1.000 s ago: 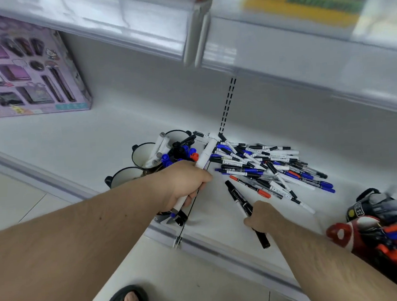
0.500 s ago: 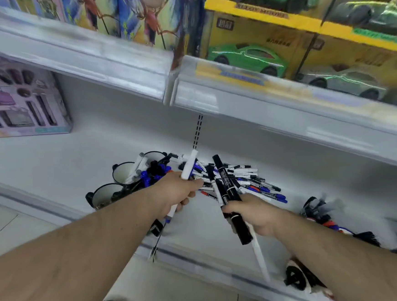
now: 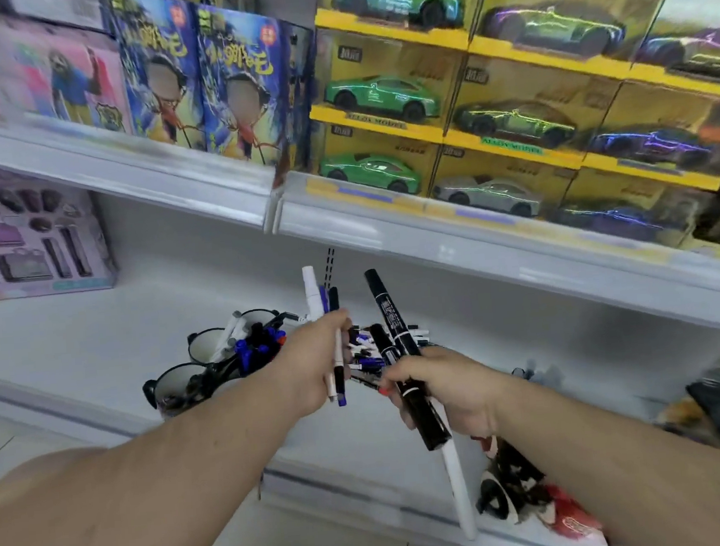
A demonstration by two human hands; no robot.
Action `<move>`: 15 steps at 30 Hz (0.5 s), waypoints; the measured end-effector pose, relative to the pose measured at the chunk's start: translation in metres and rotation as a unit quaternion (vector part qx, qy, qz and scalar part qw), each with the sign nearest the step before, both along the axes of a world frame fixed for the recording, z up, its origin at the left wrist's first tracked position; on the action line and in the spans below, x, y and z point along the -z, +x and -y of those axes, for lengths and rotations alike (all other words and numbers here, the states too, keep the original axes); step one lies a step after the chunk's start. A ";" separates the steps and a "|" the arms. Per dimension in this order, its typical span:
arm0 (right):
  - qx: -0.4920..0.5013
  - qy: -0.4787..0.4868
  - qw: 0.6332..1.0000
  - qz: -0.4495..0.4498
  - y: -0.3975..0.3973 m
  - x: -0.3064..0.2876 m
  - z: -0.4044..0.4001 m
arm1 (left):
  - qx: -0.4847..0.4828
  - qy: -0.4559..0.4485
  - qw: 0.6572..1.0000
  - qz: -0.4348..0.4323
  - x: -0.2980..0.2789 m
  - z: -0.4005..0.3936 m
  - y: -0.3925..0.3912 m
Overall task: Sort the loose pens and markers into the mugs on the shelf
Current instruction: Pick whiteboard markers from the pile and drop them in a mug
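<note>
Left hand (image 3: 313, 362) grips a pen bundle (image 3: 325, 318), right hand (image 3: 440, 385) clamps black markers (image 3: 390, 326) above the loose pile (image 3: 371, 356) beside the mugs (image 3: 208, 343); overfull fists risk slipping pens onto the shelf (image 3: 75, 338).

I see a white shelf (image 3: 96, 336) carrying black mugs (image 3: 209, 349) stuffed with pens; a heap of loose pens (image 3: 369, 358) lies just right of the mugs, a purple box (image 3: 24, 239) far left.
</note>
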State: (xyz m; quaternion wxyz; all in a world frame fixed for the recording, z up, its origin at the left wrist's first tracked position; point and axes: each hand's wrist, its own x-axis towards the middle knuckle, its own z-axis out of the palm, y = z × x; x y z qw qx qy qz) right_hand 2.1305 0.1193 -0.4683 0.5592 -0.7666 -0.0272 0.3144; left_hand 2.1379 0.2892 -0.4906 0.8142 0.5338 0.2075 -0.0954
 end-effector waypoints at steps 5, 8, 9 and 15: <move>0.028 -0.070 0.996 0.042 -0.001 -0.002 0.002 | -0.048 -0.001 0.999 0.025 -0.002 -0.005 -0.006; -0.022 -0.197 0.973 0.115 -0.005 -0.003 -0.012 | -0.031 0.036 0.999 0.025 -0.003 0.003 -0.014; -0.039 -0.231 0.962 0.142 -0.007 -0.003 -0.016 | -0.026 0.038 0.999 0.017 -0.003 0.006 -0.016; -0.087 -0.334 0.911 0.224 -0.010 0.004 -0.029 | -0.040 0.085 0.996 0.001 -0.008 0.014 -0.014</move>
